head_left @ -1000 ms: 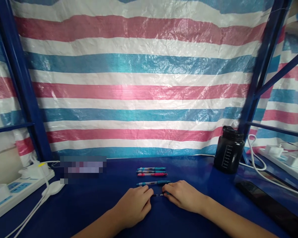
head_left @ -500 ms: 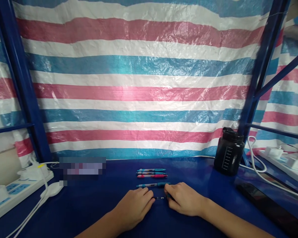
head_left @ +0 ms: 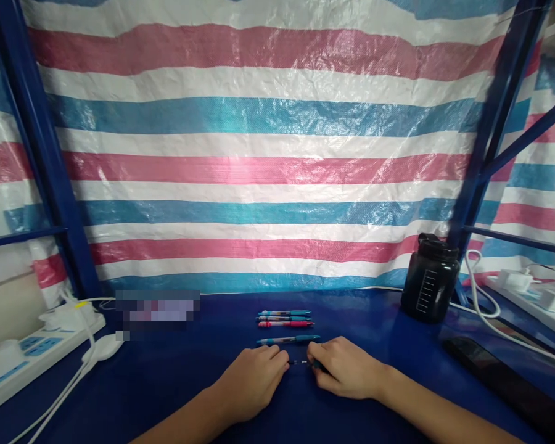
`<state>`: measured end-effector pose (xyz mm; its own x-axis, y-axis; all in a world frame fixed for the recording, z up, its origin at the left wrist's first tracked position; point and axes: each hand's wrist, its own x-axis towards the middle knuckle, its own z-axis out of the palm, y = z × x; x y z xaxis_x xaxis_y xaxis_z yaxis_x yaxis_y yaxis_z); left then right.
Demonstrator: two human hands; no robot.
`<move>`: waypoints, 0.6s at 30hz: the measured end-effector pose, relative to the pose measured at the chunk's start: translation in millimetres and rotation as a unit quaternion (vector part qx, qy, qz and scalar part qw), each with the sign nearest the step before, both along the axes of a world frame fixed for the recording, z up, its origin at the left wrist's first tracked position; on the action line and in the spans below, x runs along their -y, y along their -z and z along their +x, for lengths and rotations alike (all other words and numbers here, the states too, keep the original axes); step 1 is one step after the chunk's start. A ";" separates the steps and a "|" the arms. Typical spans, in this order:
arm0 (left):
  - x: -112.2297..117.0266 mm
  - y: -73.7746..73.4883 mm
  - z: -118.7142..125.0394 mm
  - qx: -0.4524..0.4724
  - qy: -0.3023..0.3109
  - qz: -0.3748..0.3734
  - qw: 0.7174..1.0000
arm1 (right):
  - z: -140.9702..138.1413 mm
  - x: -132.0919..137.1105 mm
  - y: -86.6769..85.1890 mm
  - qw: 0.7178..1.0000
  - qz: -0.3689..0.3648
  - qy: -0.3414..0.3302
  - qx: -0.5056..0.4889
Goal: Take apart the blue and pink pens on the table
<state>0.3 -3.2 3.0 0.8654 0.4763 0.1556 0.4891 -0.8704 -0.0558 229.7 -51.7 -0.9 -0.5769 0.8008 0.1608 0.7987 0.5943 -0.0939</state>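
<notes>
My left hand (head_left: 258,381) is closed, its fingertips pinching one end of a thin pen piece (head_left: 298,362). The piece is dark with a pale tip and shows in the gap between my hands. Facing it, my right hand (head_left: 346,369) is closed around a dark teal pen part (head_left: 320,366), mostly hidden by the fingers. Whether the two parts are joined I cannot tell. Just beyond my hands lies a teal pen (head_left: 289,340). Farther back, a red pen (head_left: 287,324) lies beside two teal pens (head_left: 284,312) in a close row.
A black bottle (head_left: 430,280) stands at the back right of the blue table (head_left: 189,351). A dark phone-like slab (head_left: 499,376) lies at the right. White power strips (head_left: 41,351) with cables sit at both sides. A blurred patch covers something at the back left. Striped sheeting (head_left: 268,166) hangs behind.
The whole view has shifted slightly, so things appear a little higher and farther right. Both hands keep nearly the same pose and grip, with the gap between them about the same.
</notes>
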 end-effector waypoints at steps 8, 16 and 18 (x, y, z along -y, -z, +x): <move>-1.0 1.8 -0.5 -0.012 0.004 0.011 1.000 | 0.5 0.6 -0.4 1.000 0.006 0.004 -0.007; -2.3 2.4 -0.1 -0.014 0.005 0.017 1.000 | -0.3 1.4 -1.7 1.000 0.006 0.004 -0.003; -3.1 3.3 -0.3 -0.014 0.003 0.018 1.000 | -0.2 1.2 -0.7 1.000 0.010 0.000 -0.002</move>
<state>0.0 -0.1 -0.3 0.8729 0.4651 0.1477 0.4810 -0.8710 -0.1000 229.4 -52.9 -0.2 -0.5764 0.7975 0.1781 0.7984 0.5961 -0.0852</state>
